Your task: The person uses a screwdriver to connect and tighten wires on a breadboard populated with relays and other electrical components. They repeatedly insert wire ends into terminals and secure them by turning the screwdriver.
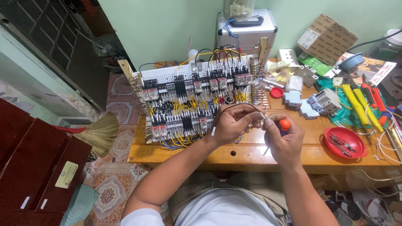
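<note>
Left hand (231, 124): grip pinching a thin black wire (240, 106) that arcs above the knuckles. Right hand (284, 139): grip closed on a screwdriver with an orange-red handle (284, 124), fingertips meeting the wire end. Wired relay panel (197, 100) stands just beyond the left grip on the wooden table (251, 152). Red dish (346, 142) lies right of the right grip.

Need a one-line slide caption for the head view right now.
Seated at a wooden table, left hand pinches a black wire while right hand grips an orange-handled screwdriver beside a wired relay panel.
</note>
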